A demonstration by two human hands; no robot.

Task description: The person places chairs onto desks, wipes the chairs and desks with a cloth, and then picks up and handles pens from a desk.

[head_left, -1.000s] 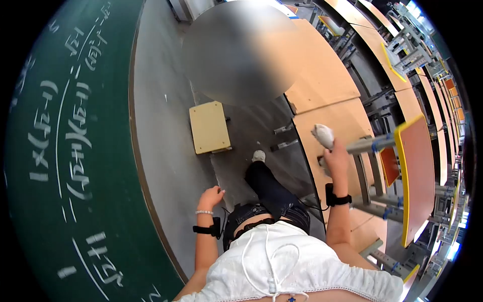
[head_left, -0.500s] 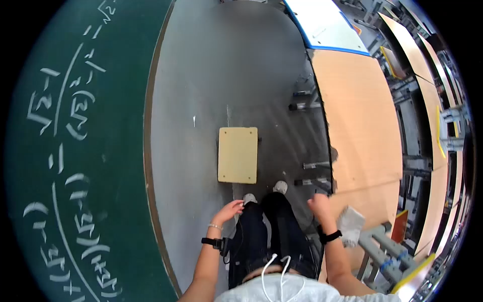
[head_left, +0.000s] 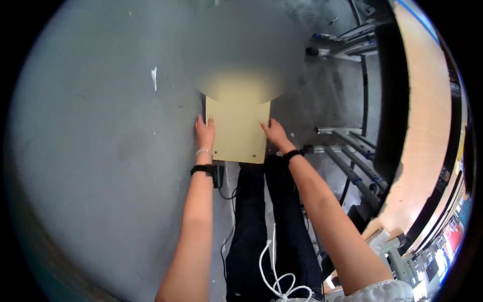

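Note:
A pale yellow board-topped stool [head_left: 236, 133] stands in front of my legs, its far part hidden by a blurred patch. My left hand [head_left: 205, 132] grips the left edge of its top, thumb on the surface and fingers over the side. On the right edge, my right hand [head_left: 272, 132] holds on in the same way, with its thumb on top. Screws show at the near corners of the top. Black bands are on both wrists, and a cable hangs from the left one.
Desks with light wooden tops [head_left: 425, 100] and metal legs [head_left: 352, 146] run along the right side. A white cloth [head_left: 378, 238] lies on the near desk. A small white scrap [head_left: 154, 79] is on the grey floor to the left.
Both hands have moved forward and down onto the stool's sides and taken hold of it. The right hand no longer holds the white cloth, which it released earlier. The view has tilted down toward the floor.

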